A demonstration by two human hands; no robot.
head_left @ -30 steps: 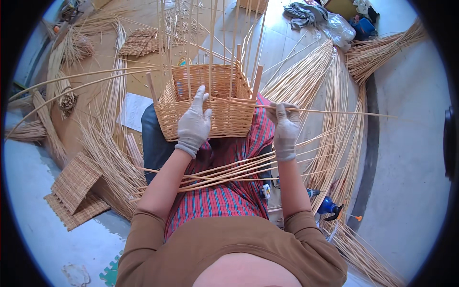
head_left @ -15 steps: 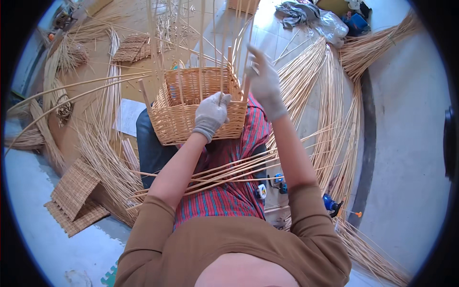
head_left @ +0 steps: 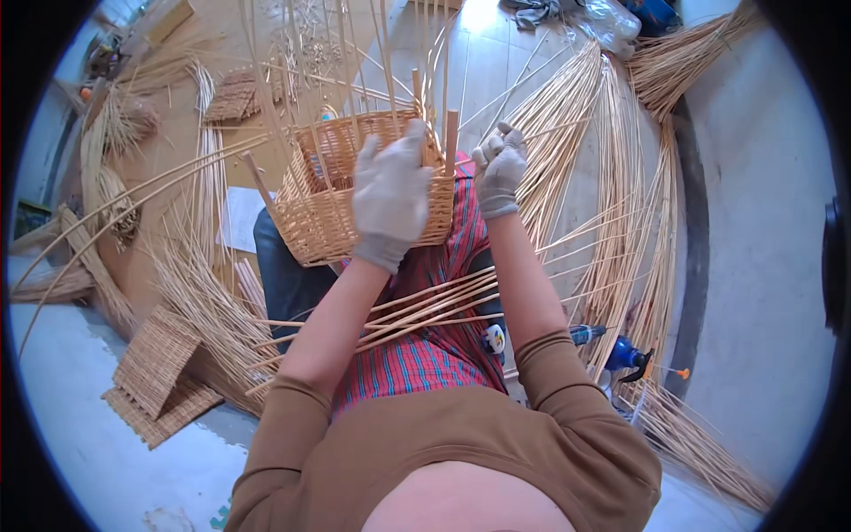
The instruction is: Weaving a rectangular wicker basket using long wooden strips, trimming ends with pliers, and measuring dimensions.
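A rectangular wicker basket (head_left: 310, 226) rests tilted on my lap, with thin upright stakes (head_left: 386, 66) rising from its walls and thicker wooden posts at its corners. My left hand (head_left: 390, 199), in a pale work glove, is in front of the basket's near wall with its fingers stretched out and somewhat apart. Just beyond the right corner post (head_left: 451, 142) is my right hand (head_left: 501, 173), gloved too, its fingers curled shut. A thin wicker strand (head_left: 545, 131) seems to run out from its grip.
Several loose rods (head_left: 443, 306) lie across my lap on a red checked cloth (head_left: 403, 368). Long wicker bundles (head_left: 558, 115) spread over the floor on both sides. Woven panels (head_left: 155, 355) lie at the left. A blue bottle (head_left: 625, 355) and a white tape measure (head_left: 494, 338) are by my right side.
My left hand has let go of the near wall and spread its fingers. My right hand has come down and closed. The basket has shifted slightly left and tilted.
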